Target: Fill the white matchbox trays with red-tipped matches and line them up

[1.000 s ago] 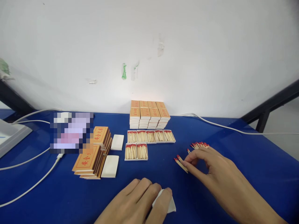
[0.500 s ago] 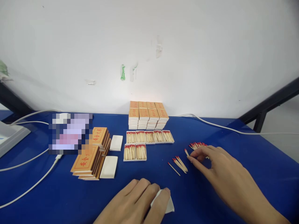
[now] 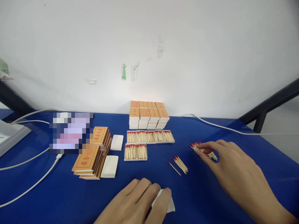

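My left hand (image 3: 140, 203) rests at the front of the table with its fingers curled over a small white matchbox tray (image 3: 171, 203), mostly hidden by the fingers. At the right, my right hand (image 3: 230, 166) has its thumb and forefinger pinched together on a match at the left edge of a pile of red-tipped matches (image 3: 212, 154). Between my hands lie a small bunch of matches (image 3: 181, 165) and a single match (image 3: 174, 169). Several trays filled with matches (image 3: 135, 152) stand in two rows beyond.
Orange matchboxes (image 3: 149, 114) are stacked against the wall. More matchboxes (image 3: 87, 158) stand in piles at the left, beside two white pieces, a far one (image 3: 117, 142) and a near one (image 3: 109, 166). A blurred device (image 3: 72, 133) and white cables (image 3: 30, 193) lie further left.
My right hand has moved right and away from the small bunch to the larger pile. The match it held near the bunch no longer shows there. My left hand has stayed on the tray.
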### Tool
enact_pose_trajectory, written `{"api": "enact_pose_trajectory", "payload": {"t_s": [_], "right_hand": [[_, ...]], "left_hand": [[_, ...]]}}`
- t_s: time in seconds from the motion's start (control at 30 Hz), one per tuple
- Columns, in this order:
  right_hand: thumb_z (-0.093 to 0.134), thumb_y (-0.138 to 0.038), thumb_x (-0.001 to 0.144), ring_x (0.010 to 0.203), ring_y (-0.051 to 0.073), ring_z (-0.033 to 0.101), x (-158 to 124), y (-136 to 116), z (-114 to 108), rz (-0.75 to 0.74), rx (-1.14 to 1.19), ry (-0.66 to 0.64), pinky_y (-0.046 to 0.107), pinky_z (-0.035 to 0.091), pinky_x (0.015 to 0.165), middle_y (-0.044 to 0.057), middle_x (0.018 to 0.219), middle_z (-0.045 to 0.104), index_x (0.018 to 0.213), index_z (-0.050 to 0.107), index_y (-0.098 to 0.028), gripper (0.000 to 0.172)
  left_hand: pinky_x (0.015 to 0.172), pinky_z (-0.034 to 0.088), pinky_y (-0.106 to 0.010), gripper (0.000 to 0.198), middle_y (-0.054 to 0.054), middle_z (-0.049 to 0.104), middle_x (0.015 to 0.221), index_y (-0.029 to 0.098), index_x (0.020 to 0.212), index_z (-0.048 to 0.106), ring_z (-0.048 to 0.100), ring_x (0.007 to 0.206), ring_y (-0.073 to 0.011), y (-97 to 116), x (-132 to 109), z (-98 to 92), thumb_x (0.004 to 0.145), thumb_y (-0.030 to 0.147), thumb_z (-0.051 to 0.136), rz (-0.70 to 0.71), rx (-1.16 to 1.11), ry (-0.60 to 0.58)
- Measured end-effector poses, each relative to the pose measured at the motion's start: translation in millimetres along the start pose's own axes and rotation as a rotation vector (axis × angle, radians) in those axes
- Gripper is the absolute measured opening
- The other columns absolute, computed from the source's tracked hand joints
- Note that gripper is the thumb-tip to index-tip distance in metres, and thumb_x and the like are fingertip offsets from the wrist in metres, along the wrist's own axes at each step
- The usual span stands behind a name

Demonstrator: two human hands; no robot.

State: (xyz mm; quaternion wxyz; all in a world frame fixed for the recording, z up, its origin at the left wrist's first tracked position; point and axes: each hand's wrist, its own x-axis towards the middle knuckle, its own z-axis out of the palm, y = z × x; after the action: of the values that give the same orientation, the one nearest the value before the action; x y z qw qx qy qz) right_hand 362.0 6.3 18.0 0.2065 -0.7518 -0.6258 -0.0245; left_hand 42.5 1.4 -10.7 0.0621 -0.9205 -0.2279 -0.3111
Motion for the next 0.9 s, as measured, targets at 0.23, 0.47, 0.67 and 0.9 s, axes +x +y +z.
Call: {"api": "enact_pose_trajectory", "payload": {"t_s": [0.23, 0.47, 0.67, 0.9], "right_hand": [[0.046, -0.061, 0.108, 0.104, 0.037, 0.071, 3.3, 2.4, 9.4, 0.008, -0.102, 0.011, 0.042, 0.045, 0.063, 0.011, 0.101, 0.081, 0.099, 0.081, -0.030, 0.047], [0.046, -0.056, 0.107, 0.102, 0.038, 0.068, 1.7, -2.1, 9.7, 0.015, -0.157, 0.028, 0.041, 0.041, 0.061, 0.012, 0.096, 0.079, 0.092, 0.076, -0.028, 0.043], [0.044, -0.059, 0.108, 0.099, 0.037, 0.067, -0.5, -3.3, 7.5, 0.025, -0.121, -0.007, 0.040, 0.040, 0.060, 0.011, 0.094, 0.079, 0.088, 0.075, -0.030, 0.046], [0.045, -0.058, 0.106, 0.099, 0.037, 0.067, 0.8, -1.6, 8.8, 0.014, -0.124, -0.009, 0.041, 0.042, 0.060, 0.011, 0.095, 0.079, 0.088, 0.073, -0.029, 0.044]], "left_hand": [[0.093, 0.068, -0.041, 0.032, -0.008, 0.085, 0.121, 0.012, 0.142, 0.069, 0.083, 0.105, -0.0253, -0.5, -7.6, 3.1, 0.116, 0.008, 0.051, 0.008, 0.007, -0.055], [0.096, 0.068, -0.043, 0.033, -0.007, 0.085, 0.125, 0.012, 0.144, 0.068, 0.083, 0.108, -0.0262, -0.6, -10.4, 4.0, 0.117, 0.009, 0.051, 0.007, -0.001, -0.062], [0.094, 0.068, -0.043, 0.033, -0.007, 0.085, 0.124, 0.012, 0.144, 0.068, 0.083, 0.106, -0.0261, 0.2, -8.8, 3.1, 0.116, 0.008, 0.052, -0.003, 0.016, -0.064], [0.088, 0.069, -0.043, 0.032, -0.006, 0.086, 0.117, 0.012, 0.139, 0.068, 0.085, 0.099, -0.0261, -0.3, -4.0, 1.7, 0.116, 0.007, 0.046, -0.005, 0.004, -0.025]]}}
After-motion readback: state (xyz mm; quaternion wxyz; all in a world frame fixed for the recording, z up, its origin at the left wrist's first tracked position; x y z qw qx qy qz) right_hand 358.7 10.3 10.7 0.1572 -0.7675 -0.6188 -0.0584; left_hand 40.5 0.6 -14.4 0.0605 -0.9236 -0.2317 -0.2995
